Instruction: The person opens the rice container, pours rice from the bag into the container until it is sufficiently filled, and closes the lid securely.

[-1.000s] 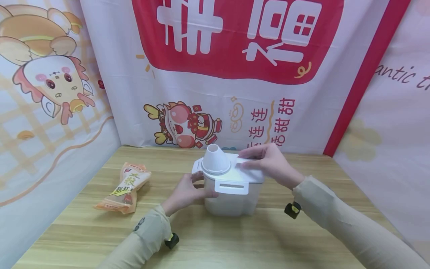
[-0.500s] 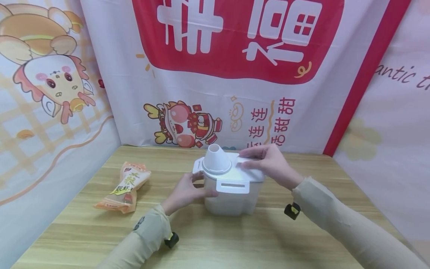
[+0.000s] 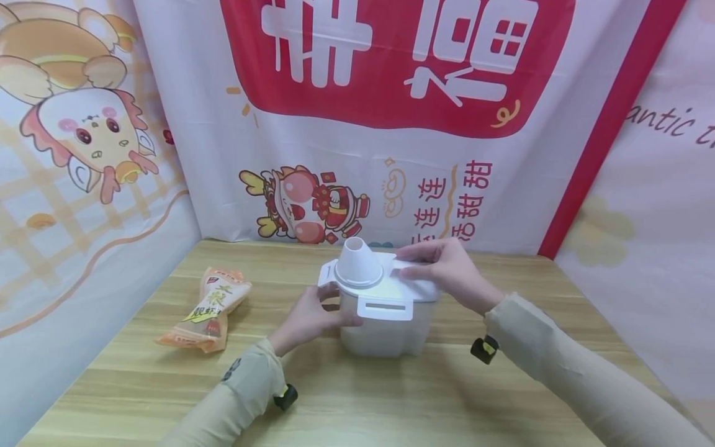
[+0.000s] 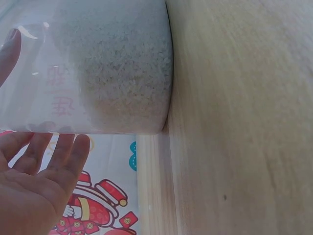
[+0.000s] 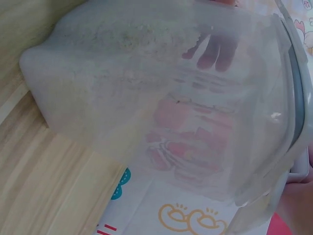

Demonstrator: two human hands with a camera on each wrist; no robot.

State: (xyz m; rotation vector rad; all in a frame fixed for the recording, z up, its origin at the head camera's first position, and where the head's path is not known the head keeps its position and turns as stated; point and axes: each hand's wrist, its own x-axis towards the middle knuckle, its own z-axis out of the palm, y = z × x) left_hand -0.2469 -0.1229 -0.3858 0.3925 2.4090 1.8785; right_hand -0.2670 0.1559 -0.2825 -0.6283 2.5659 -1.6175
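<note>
A translucent rice container (image 3: pixel 385 338) with a white lid (image 3: pixel 410 290) stands upright on the wooden table. A white cone-shaped spout (image 3: pixel 357 267) rises from the lid's left part. My left hand (image 3: pixel 310 320) grips the container's left side, thumb on the front and fingers round the far side. White rice (image 4: pixel 127 73) shows through the lower wall in the left wrist view. My right hand (image 3: pixel 449 276) holds the lid, fingers at its back edge and thumb on top. In the right wrist view, part of that hand (image 5: pixel 296 205) shows beside the lid's rim.
An orange and white snack packet (image 3: pixel 215 310) lies on the table (image 3: pixel 357 403) to the left. Behind the table hangs a printed red and white cloth (image 3: pixel 335 149), and similar cloths line both sides.
</note>
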